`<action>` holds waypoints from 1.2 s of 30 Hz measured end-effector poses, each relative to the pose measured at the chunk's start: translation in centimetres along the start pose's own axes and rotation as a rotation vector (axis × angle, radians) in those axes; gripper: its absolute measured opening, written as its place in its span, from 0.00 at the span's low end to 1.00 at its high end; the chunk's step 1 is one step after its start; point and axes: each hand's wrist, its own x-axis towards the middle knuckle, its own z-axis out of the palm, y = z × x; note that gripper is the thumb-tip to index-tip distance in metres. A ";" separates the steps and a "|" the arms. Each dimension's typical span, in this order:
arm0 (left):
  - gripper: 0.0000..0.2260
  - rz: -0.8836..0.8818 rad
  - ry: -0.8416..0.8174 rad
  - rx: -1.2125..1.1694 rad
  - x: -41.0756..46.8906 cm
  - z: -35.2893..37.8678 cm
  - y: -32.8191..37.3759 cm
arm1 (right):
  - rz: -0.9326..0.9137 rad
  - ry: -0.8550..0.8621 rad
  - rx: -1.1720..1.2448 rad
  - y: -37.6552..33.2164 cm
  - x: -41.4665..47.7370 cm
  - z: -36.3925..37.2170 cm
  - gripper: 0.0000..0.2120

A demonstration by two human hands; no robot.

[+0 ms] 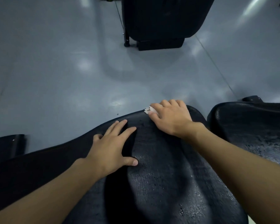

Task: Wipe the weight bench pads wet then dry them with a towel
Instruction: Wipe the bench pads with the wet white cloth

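A long black bench pad (160,183) with a worn, cracked surface fills the lower middle of the view. My right hand (170,118) presses a small white cloth (147,109) flat against the pad's far end; only a corner of the cloth shows past my fingers. My left hand (113,146) lies palm down on the pad's left side, fingers spread, holding nothing. A second black pad (252,130) sits just to the right and glistens with wet patches.
Grey glossy floor (71,70) stretches ahead. Another black padded machine part (160,21) with a thin stand stands at the top centre. A black frame foot (8,146) sits at the lower left, another bracket (252,99) behind the right pad.
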 end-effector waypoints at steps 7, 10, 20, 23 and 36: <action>0.45 -0.058 0.008 0.026 -2.4 -0.2 -4.7 | 0.145 -0.003 -0.017 -3.0 0.2 -0.1 0.25; 0.44 -0.066 0.040 -0.008 -3.0 0.1 -5.5 | 0.057 -0.057 -0.019 -7.8 1.5 0.5 0.27; 0.43 -0.082 -0.007 0.036 -1.7 -0.9 -4.8 | -0.064 0.011 -0.044 -4.5 0.9 0.8 0.26; 0.43 -0.091 -0.015 0.055 -1.3 -1.0 -4.7 | 0.070 0.052 -0.047 0.9 -0.3 -0.3 0.26; 0.43 -0.099 -0.027 0.063 -1.0 -0.7 -4.8 | 0.278 0.029 -0.001 1.5 -0.8 -0.7 0.28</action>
